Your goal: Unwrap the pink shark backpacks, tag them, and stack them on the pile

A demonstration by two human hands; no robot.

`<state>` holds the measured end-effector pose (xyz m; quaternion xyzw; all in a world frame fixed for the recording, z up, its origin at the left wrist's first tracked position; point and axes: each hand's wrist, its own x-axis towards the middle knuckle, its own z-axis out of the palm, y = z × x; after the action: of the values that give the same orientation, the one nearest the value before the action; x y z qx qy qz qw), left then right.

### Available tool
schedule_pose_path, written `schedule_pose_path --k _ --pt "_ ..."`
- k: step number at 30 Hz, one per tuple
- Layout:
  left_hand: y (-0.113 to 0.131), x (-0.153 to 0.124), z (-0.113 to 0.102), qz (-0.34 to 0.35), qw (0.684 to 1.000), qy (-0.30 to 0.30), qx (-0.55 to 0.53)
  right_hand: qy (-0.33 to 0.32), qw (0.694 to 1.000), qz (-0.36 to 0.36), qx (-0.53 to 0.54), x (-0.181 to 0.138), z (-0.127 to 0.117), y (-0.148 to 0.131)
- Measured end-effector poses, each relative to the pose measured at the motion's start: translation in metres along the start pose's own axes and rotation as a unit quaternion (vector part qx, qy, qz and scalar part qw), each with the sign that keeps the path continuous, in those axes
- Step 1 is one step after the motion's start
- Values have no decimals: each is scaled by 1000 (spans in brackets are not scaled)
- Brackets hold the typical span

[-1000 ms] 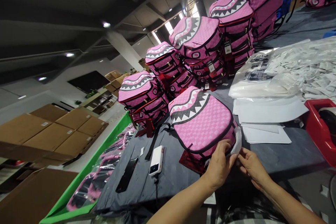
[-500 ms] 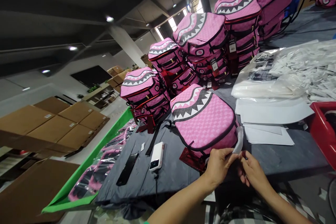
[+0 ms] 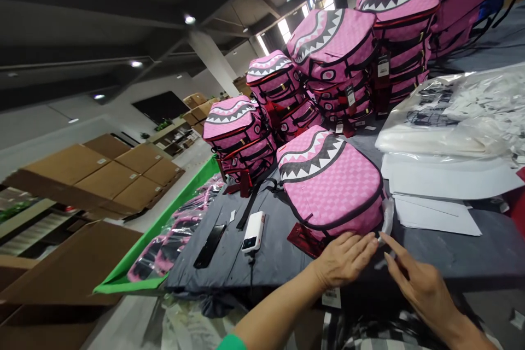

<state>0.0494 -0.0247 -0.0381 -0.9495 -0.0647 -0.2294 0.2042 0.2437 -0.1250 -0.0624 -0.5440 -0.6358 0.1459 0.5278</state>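
A pink checkered backpack (image 3: 334, 188) with a black-and-white shark-teeth band lies on the grey-covered table. My left hand (image 3: 348, 257) rests along its near lower edge, fingers stretched out flat. On the backpack's right side sticks up a whitish wrapped loop (image 3: 388, 217), seemingly a handle. My right hand (image 3: 422, 281) is just below this loop, with thumb and forefinger apart; a small whitish blurred bit shows near the fingertips. A red shiny flap (image 3: 305, 240) pokes out left of my left hand. Under that hand hangs a white tag (image 3: 331, 297).
Behind stand stacks of similar backpacks (image 3: 332, 44). White paper sheets (image 3: 438, 216) and a clear plastic bag (image 3: 435, 131) lie to the right. A white power bank (image 3: 254, 231) with a cable and a black phone (image 3: 209, 246) are at left, beside a green-edged bin (image 3: 159, 224).
My left hand has gone from pinching at the loop's lower end to lying flat on the backpack's edge. My right hand's fingers have spread. The view has shifted left.
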Motion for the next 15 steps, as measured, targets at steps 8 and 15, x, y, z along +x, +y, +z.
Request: schedule_pose_path --k 8,15 --pt "-42 1 -34 105 982 -154 33 -77 953 -260 -134 23 -16 47" --pt "-44 19 -32 118 976 -180 -16 -43 917 -335 -211 37 -14 41"
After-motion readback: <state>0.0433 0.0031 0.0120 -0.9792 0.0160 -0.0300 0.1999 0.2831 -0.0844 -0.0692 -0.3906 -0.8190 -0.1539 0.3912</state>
